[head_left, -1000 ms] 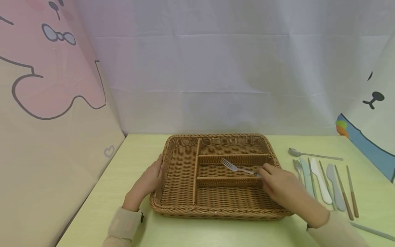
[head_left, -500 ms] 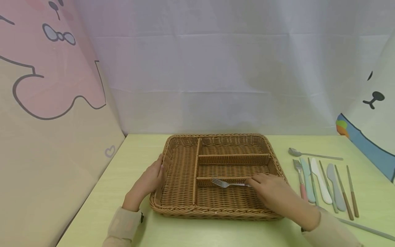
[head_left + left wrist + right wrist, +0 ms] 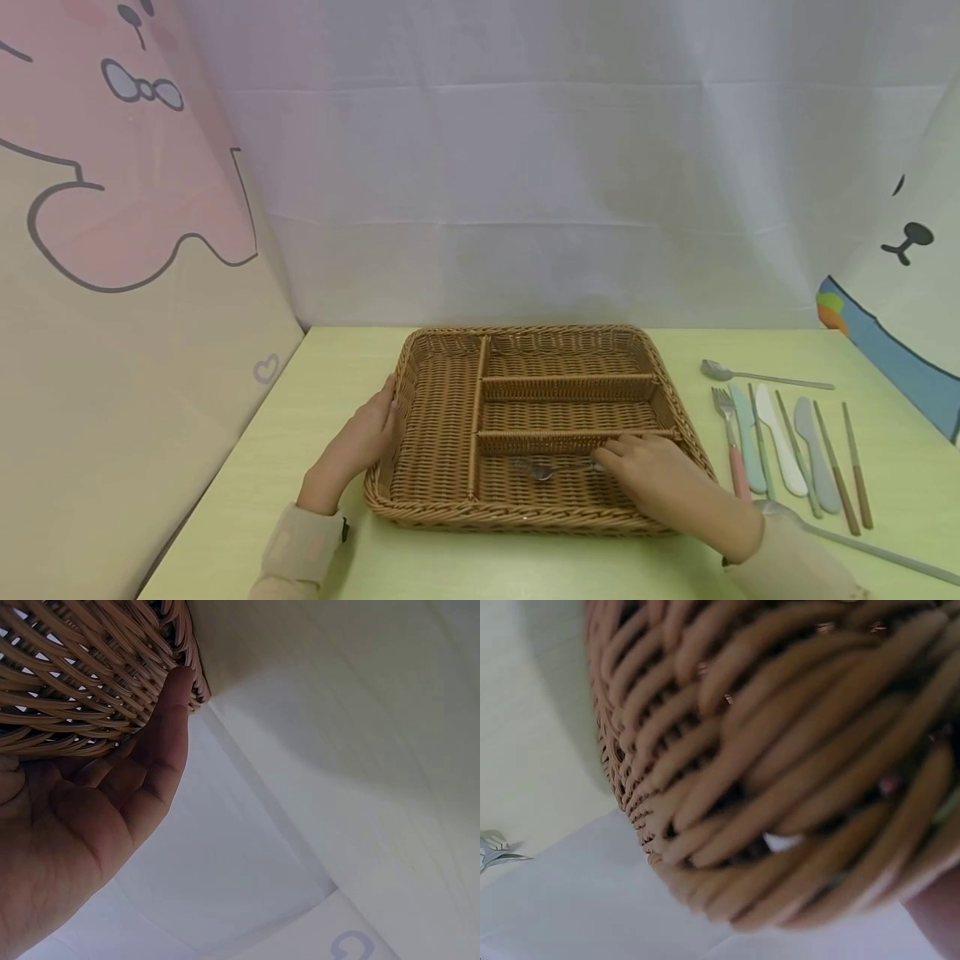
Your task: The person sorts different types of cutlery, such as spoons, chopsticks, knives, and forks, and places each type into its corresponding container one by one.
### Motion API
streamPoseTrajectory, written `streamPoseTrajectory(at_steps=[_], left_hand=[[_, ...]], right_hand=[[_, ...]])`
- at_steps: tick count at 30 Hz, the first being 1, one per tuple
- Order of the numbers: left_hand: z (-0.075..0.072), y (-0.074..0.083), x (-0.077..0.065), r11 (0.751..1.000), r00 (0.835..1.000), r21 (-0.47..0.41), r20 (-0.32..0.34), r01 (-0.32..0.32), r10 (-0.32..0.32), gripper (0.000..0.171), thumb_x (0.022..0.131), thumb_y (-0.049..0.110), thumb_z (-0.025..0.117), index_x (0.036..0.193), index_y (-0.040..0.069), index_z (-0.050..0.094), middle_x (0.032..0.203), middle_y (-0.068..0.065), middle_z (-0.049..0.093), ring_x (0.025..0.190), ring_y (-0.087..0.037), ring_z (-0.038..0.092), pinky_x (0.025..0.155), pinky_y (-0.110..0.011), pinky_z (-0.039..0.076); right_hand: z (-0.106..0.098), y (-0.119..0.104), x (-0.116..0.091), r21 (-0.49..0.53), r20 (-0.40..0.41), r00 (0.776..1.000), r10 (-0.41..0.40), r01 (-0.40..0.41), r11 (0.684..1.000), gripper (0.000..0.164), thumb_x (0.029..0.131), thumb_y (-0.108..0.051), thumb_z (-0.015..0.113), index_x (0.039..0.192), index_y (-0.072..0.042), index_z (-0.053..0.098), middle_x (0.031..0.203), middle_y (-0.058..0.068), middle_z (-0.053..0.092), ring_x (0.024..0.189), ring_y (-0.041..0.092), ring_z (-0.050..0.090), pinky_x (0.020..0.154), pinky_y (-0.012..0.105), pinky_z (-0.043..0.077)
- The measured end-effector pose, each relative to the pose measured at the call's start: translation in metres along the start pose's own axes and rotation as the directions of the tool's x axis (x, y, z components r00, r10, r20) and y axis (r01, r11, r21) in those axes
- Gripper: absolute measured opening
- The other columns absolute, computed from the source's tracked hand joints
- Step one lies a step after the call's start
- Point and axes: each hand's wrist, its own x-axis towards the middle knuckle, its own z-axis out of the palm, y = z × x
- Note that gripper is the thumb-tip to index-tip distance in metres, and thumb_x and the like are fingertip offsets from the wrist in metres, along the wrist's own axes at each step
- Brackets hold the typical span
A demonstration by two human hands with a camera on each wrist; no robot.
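A brown wicker basket (image 3: 525, 518) with several divided compartments stands on the table. My left hand (image 3: 365, 429) rests against its left wall; in the left wrist view the relaxed fingers (image 3: 166, 735) touch the outside of the weave. Inside the front right compartment, my right hand (image 3: 660, 477) pinches a fork (image 3: 540, 472) by the handle end, its head pointing left and blurred, low over the compartment floor. Most of the fork's handle is blurred or covered by the fingers. The right wrist view is mostly filled by the basket's wicker wall (image 3: 780, 750), which hides the fingertips.
Right of the basket lie a pink-handled fork (image 3: 738, 471), a mint knife (image 3: 747, 442), a white knife (image 3: 780, 442), a grey knife (image 3: 817, 454) and several chopsticks (image 3: 832, 462). One spoon (image 3: 716, 369) lies behind them, another long spoon (image 3: 862, 546) in front. Cloth walls (image 3: 480, 275) enclose the table.
My right hand has brought the fork from over the middle right compartment, across the divider, down into the front right one. My left hand and the basket have stayed put.
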Motion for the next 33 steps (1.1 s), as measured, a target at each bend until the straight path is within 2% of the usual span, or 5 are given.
streamPoseTrajectory(at_steps=[8, 16, 23, 28, 33], left_hand=[[0.001, -0.002, 0.0, 1.0, 1.0, -0.004, -0.005, -0.008, 0.008, 0.049, 0.1, 0.01, 0.028, 0.139, -0.014, 0.011, 0.138, -0.038, 0.03, 0.124, -0.045, 0.032, 0.099, -0.059, 0.036], [0.002, -0.003, 0.001, 1.0, 1.0, -0.013, 0.004, -0.01, 0.01, 0.049, 0.1, 0.01, 0.028, 0.139, -0.014, 0.009, 0.139, -0.037, 0.027, 0.126, -0.045, 0.03, 0.1, -0.059, 0.034], [0.002, -0.003, 0.001, 1.0, 1.0, -0.019, 0.009, -0.008, 0.009, 0.05, 0.1, 0.01, 0.028, 0.14, -0.013, 0.008, 0.14, -0.037, 0.026, 0.126, -0.045, 0.029, 0.1, -0.059, 0.033], [0.002, -0.004, 0.001, 1.0, 1.0, -0.022, 0.005, -0.017, 0.017, 0.05, 0.1, 0.009, 0.027, 0.14, -0.013, 0.008, 0.14, -0.037, 0.026, 0.126, -0.045, 0.029, 0.101, -0.059, 0.033], [0.003, -0.004, 0.001, 1.0, 1.0, -0.021, 0.005, -0.014, 0.014, 0.05, 0.1, 0.01, 0.028, 0.14, -0.013, 0.008, 0.14, -0.037, 0.026, 0.126, -0.045, 0.029, 0.101, -0.059, 0.033]], right_hand=[[0.008, 0.001, -0.001, 0.035, -0.002, 1.0, 0.006, -0.006, 0.999, 0.023, 0.067, 0.004, 0.069, 0.084, -0.01, 0.061, 0.063, -0.002, 0.059, 0.052, 0.008, 0.049, 0.04, 0.017, 0.041], [0.014, 0.004, 0.0, 0.118, -0.001, 0.999, 0.043, -0.043, 0.992, 0.02, 0.069, 0.002, 0.069, 0.073, -0.013, 0.055, 0.056, -0.008, 0.05, 0.047, 0.0, 0.034, 0.037, 0.013, 0.032], [0.019, 0.008, 0.0, 0.199, 0.042, 0.997, 0.069, -0.076, 0.977, 0.021, 0.071, -0.002, 0.07, 0.071, -0.014, 0.054, 0.057, -0.008, 0.054, 0.047, -0.002, 0.04, 0.037, 0.015, 0.037], [0.021, 0.01, 0.0, 0.217, 0.093, 0.992, 0.09, -0.108, 0.97, 0.017, 0.072, -0.001, 0.069, 0.072, -0.014, 0.058, 0.061, -0.005, 0.06, 0.05, -0.001, 0.042, 0.037, 0.016, 0.037], [0.023, 0.01, 0.0, 0.212, 0.118, 0.988, 0.095, -0.119, 0.97, 0.015, 0.071, -0.004, 0.071, 0.074, -0.014, 0.061, 0.064, -0.003, 0.063, 0.052, 0.001, 0.048, 0.039, 0.018, 0.043]])
